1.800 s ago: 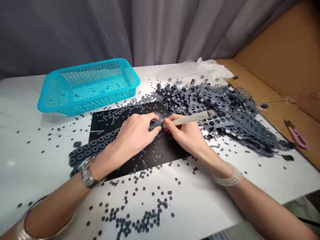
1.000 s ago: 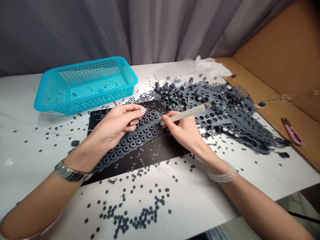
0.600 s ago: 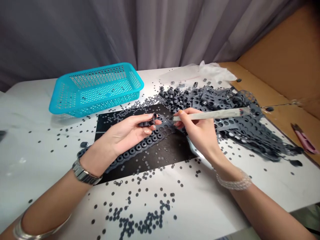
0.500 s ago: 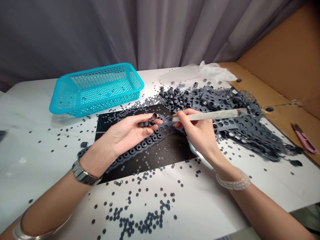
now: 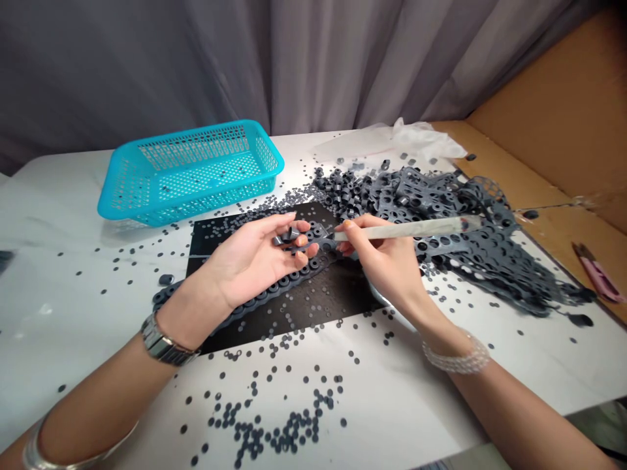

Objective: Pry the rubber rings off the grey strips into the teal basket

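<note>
many discs (image 5: 294,425) surround the strip (image 5: 321,262) the left hand (image 5: 247,261) partly hides.

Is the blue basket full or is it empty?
Nearly empty. The blue basket has only a few little dark discs scattered across its bottom.

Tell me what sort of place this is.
Probably a small workshop or home workbench for finishing parts by hand. A heap of dark sheets full of holes and loose dark discs cover much of the white table, and a hand grips a slim tool.
</note>
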The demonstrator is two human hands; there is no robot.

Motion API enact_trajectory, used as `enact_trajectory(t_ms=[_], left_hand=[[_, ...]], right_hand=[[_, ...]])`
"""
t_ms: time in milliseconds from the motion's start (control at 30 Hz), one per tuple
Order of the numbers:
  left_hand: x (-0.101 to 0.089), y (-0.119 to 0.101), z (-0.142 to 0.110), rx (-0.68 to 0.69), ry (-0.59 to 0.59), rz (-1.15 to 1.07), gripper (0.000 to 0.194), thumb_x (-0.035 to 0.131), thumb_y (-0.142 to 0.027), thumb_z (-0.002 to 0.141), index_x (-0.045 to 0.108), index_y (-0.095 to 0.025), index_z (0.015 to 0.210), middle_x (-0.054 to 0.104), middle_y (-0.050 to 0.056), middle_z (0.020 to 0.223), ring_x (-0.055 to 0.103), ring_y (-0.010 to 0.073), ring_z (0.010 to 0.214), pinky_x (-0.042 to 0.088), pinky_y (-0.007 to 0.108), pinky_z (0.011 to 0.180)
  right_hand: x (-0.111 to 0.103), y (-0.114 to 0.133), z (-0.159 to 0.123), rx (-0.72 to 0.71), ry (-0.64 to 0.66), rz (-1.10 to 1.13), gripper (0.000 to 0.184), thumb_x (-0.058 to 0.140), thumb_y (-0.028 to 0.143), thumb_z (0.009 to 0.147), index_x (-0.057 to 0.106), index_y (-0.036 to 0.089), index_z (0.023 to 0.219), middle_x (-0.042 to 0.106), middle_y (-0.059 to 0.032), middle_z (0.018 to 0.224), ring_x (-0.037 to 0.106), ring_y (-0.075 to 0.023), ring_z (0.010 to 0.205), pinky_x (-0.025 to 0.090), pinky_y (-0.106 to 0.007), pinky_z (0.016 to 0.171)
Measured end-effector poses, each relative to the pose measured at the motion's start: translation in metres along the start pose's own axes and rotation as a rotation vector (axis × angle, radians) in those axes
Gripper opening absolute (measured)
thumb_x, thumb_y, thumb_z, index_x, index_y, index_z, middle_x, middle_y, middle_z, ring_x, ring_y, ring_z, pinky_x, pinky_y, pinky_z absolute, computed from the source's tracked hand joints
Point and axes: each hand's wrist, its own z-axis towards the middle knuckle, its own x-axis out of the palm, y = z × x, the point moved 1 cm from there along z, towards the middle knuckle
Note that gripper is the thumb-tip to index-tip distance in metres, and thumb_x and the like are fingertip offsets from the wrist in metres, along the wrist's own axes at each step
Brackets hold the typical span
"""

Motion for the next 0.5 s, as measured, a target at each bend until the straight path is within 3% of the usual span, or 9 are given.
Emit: enact_trajectory(t_ms=[100,233,300,400,500], left_hand=[[-0.0004,0.0020,0.0002,0.002,-0.009,0.036,0.008,0.056,-0.006,0.080,0.064,-0.007,0.081,0.059,0.010,0.077,0.061,0.0143,0.077,0.052,0.019,0.062],[-0.0036,0.0010,0.0022,0.085,-0.023,0.073,0.024,0.049,0.003,0.068,0.066,-0.003,0.084,0.061,0.014,0.089,0.058,0.0131,0.073,0.050,0.019,0.056],[-0.0051,0.0001,0.0029,0.098,-0.017,0.075,0.026,0.048,0.001,0.064,0.067,-0.003,0.081,0.059,0.013,0.084,0.055,0.0121,0.068,0.046,0.019,0.050],[-0.0061,0.0002,0.0028,0.068,-0.013,0.111,0.015,0.053,-0.007,0.070,0.067,-0.005,0.076,0.047,0.004,0.066,0.044,0.0076,0.056,0.035,0.016,0.040],[-0.0055,0.0027,0.0024,0.084,-0.006,0.293,0.012,0.062,-0.016,0.076,0.070,-0.007,0.080,0.039,-0.001,0.060,0.034,0.0048,0.050,0.020,0.014,0.036]], right_hand=[[0.0004,0.0005,-0.0007,-0.013,0.043,-0.016,0.029,0.055,0.039,0.090,0.066,0.016,0.076,0.063,-0.0027,0.064,0.058,-0.0158,0.060,0.042,-0.026,0.056],[0.0012,0.0011,-0.0016,-0.018,0.169,-0.077,0.031,0.051,0.037,0.092,0.065,0.017,0.073,0.063,-0.0022,0.062,0.057,-0.0153,0.058,0.040,-0.027,0.056],[0.0019,0.0014,-0.0017,-0.033,0.220,-0.128,0.033,0.048,0.035,0.093,0.064,0.017,0.071,0.062,-0.0017,0.062,0.056,-0.0144,0.056,0.039,-0.027,0.056],[0.0030,0.0013,-0.0013,-0.059,0.244,-0.203,0.034,0.046,0.032,0.094,0.061,0.017,0.068,0.060,-0.0007,0.059,0.051,-0.0128,0.051,0.034,-0.027,0.054],[0.0040,0.0004,-0.0008,-0.087,0.268,-0.243,0.034,0.046,0.031,0.094,0.058,0.017,0.064,0.059,-0.0004,0.060,0.047,-0.0119,0.050,0.030,-0.027,0.053]])
